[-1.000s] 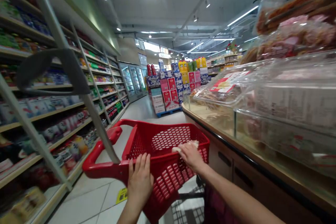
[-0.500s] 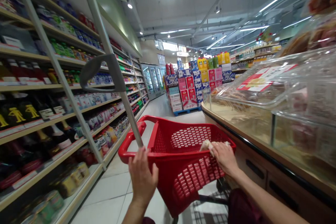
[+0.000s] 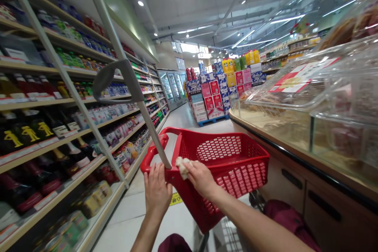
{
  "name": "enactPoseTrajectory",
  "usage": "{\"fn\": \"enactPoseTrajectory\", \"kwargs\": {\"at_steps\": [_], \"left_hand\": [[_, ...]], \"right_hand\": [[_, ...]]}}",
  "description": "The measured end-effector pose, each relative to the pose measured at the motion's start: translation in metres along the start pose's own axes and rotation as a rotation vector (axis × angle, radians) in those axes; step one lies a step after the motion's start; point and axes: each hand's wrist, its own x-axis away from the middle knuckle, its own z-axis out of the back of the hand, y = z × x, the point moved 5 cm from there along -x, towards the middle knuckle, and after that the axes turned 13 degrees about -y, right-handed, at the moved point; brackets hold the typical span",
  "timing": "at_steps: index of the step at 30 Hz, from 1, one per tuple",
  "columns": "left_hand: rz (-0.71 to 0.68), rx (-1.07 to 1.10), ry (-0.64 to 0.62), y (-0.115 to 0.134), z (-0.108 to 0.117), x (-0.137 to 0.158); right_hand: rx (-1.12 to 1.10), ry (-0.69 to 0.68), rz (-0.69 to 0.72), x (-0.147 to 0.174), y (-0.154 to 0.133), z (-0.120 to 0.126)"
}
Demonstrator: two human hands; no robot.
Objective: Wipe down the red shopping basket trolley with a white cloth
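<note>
A red shopping cart [image 3: 218, 136] with perforated basket walls stands tilted in view before me. My left hand [image 3: 156, 189] lies over its near-left rim by the red handle, fingers together and bent over the edge. In my right hand [image 3: 201, 177] a crumpled whitish cloth [image 3: 183, 167] is pressed against the near rim, beside the foot of a grey pole [image 3: 153, 130]. This pole slants up to the left and carries a dark grey loop grip [image 3: 118, 82]. The cart's inside looks bare where I can see it.
Tall shelves [image 3: 67, 102] of bottles and cans line the left. Stacked drink boxes [image 3: 211, 98] stand on a blue pallet [image 3: 212, 120] ahead. On the right, a glass-edged counter [image 3: 277, 134] bears clear plastic food packs [image 3: 295, 82]. Glass-door fridges [image 3: 174, 86] are farther back.
My right hand has slid the cloth leftward along the near rim, from the right end to beside the pole. My left hand has settled onto the rim, thumb closer in.
</note>
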Motion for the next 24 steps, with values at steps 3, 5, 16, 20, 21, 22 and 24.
{"fn": "enactPoseTrajectory", "kwargs": {"at_steps": [3, 5, 16, 20, 21, 22, 24], "left_hand": [[0.03, 0.007, 0.006, 0.007, 0.005, 0.001], [0.05, 0.004, 0.013, 0.013, 0.007, 0.002], [-0.007, 0.0, 0.019, 0.002, 0.006, 0.004], [0.034, 0.104, 0.134, 0.021, 0.012, 0.004], [-0.001, 0.113, 0.126, 0.032, 0.011, 0.002], [-0.058, 0.11, 0.088, 0.044, 0.008, 0.0], [-0.165, 0.082, -0.058, 0.068, -0.001, -0.006]], "right_hand": [[0.031, 0.032, -0.093, 0.026, 0.038, 0.015], [0.029, 0.052, -0.079, 0.026, 0.032, 0.014], [0.016, 0.086, -0.003, 0.039, 0.057, 0.018], [0.082, 0.115, -0.07, 0.059, 0.081, 0.03], [0.08, 0.107, -0.057, 0.054, 0.072, 0.026], [0.075, 0.094, -0.037, 0.046, 0.06, 0.021], [0.07, 0.068, -0.005, 0.029, 0.039, 0.009]]}}
